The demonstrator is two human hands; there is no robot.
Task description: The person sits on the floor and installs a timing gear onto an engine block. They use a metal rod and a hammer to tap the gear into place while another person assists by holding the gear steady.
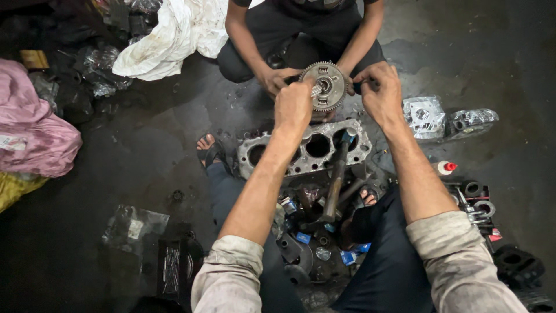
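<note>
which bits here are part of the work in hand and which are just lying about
In hand:
round gear
left hand
right hand
other person's hand

Lying about:
engine block
hammer
white cloth
pink bag
red-capped bottle

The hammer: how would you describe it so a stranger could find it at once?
Start at the grey engine block with round holes, lying on the dark floor between the two people. The hammer leans across its right end, head up. Its long brown wooden handle sets it apart from the small metal parts below.
</note>
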